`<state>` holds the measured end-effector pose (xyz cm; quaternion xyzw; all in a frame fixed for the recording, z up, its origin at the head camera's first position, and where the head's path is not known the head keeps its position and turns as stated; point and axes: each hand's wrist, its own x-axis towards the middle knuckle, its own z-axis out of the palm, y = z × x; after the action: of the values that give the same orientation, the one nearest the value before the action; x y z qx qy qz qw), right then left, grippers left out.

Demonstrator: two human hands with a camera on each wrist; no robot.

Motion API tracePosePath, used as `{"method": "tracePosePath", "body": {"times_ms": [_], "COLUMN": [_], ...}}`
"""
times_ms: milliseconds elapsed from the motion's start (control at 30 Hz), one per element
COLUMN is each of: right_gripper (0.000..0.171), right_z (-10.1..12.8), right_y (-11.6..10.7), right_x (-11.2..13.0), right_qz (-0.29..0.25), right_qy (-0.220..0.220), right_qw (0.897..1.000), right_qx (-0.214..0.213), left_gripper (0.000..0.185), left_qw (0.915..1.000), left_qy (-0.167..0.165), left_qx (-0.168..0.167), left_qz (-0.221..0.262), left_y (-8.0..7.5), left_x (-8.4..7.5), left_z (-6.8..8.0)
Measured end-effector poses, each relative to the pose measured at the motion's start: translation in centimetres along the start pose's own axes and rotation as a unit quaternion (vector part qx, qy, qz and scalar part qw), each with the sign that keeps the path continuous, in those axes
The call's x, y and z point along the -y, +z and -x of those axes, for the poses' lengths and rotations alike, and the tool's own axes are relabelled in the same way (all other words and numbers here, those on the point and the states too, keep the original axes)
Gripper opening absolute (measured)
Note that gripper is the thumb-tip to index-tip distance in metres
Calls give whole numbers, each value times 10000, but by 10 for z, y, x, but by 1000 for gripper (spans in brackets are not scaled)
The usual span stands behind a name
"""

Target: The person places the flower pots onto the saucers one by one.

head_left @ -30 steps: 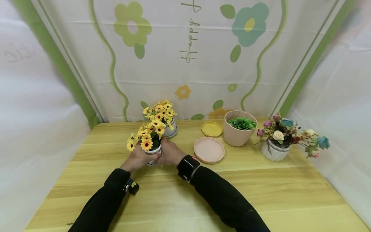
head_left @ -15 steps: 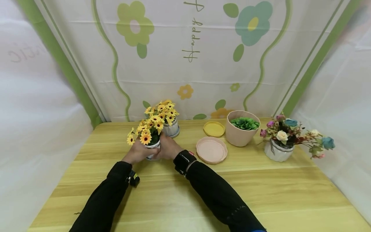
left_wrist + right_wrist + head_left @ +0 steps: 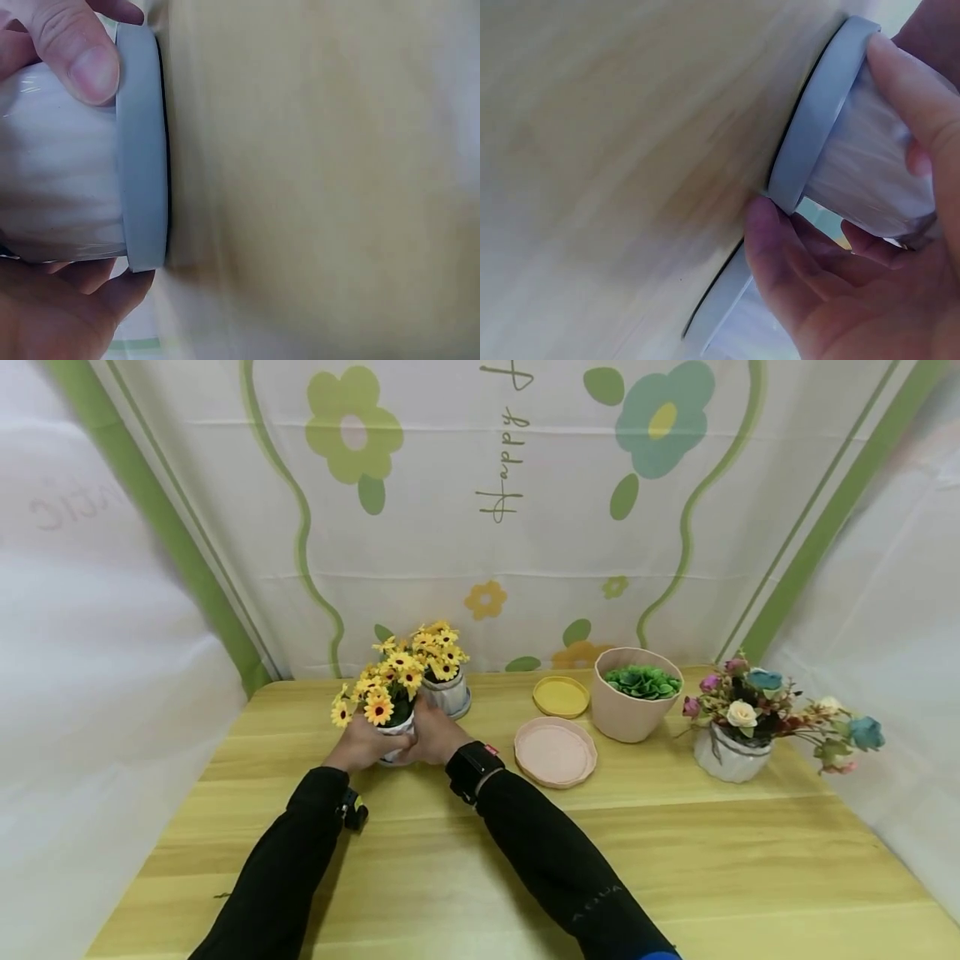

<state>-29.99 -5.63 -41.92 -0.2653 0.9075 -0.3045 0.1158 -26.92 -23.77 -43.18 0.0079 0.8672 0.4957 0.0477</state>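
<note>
At the back left of the worktop: we see both hands closed around one small pot of yellow flowers.
Sunflower pot: white ribbed pot on a grey saucer, held between the two hands, just in front of a second sunflower pot; the wrist views show its saucer edge right at the wood, though we cannot tell whether it rests there.
Left hand: grip wrapped on the pot's left side, thumb pressed on the ribbed wall just above the grey saucer.
Right hand: grip curled round the pot's right side, one finger along the wall, thumb at the saucer rim.
Sleeves: we note black sleeves on both arms, with a dark band on the right wrist.
Worktop: pale yellow wood planks.
Other things, to the right: a pink saucer, a yellow saucer behind it, a pink pot with green succulents, and a white pot of mixed roses farthest right, all well apart from the hands.
Backdrop: white cloth printed with green and blue flowers and the word "Happy".
</note>
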Motion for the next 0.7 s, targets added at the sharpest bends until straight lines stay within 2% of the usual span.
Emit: {"method": "tracePosePath", "body": {"times_ms": [167, 300, 467, 700], "right_gripper": [128, 119, 110, 100], "right_z": [-5, -11, -17, -24], "right_y": [1, 5, 9, 12], "right_x": [3, 5, 6, 10], "right_qz": [48, 366, 435, 541], "right_qy": [178, 201, 247, 542], "right_qw": [9998, 9989, 9982, 9961], "right_qx": [0, -221, -329, -448], "left_gripper": [109, 119, 129, 127], "left_qw": [9995, 9977, 9956, 9935], "left_qy": [-284, -568, -770, -932], "left_qx": [-77, -135, -139, -117], "left_qz": [-150, -348, -524, -637], "left_y": [-3, -6, -11, -14], "left_x": [1, 2, 2, 0], "left_z": [-7, -12, -18, -27]}}
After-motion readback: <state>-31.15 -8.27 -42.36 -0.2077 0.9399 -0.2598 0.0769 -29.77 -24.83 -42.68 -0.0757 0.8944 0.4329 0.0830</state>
